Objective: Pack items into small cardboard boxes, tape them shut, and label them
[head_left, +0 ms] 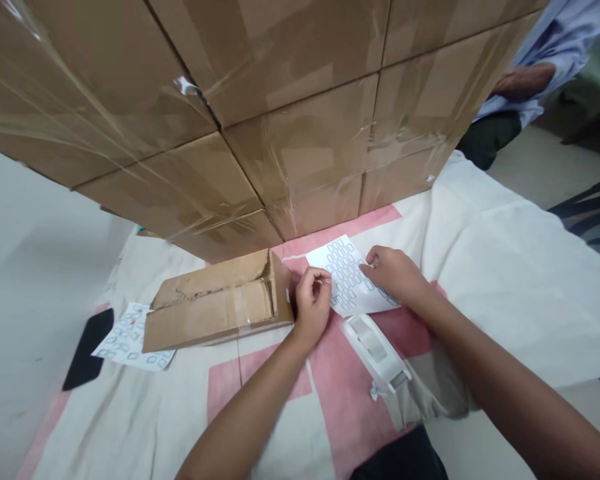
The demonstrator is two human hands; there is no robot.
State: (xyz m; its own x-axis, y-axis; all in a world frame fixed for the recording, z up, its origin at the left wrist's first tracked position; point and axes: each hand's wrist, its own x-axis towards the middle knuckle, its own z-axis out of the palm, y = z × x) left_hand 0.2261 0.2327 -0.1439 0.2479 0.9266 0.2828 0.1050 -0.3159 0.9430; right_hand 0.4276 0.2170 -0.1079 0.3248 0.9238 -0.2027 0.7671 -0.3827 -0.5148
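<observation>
A white sheet (347, 267) with rows of small dark-outlined rectangles lies on the bedspread. At its left edge is my left hand (314, 297), fingers curled in and thumb near the fingertips; what they hold, if anything, cannot be made out. Over the sheet's right side, my right hand (393, 270) has thumb and bent fingers drawn together, with anything between them too small to name. Just below the sheet lies a white tape dispenser (375, 350). A long brown cardboard box (215, 303), taped along its side, rests immediately left of my left hand.
Several stacked, taped cartons (305, 147) form a wall behind the sheet. Farther left, a second printed sheet (135, 340) lies partly under the long box, beside a black phone-like slab (89, 350). Another person's arm (525, 80) shows at upper right, beyond the bedspread (520, 280).
</observation>
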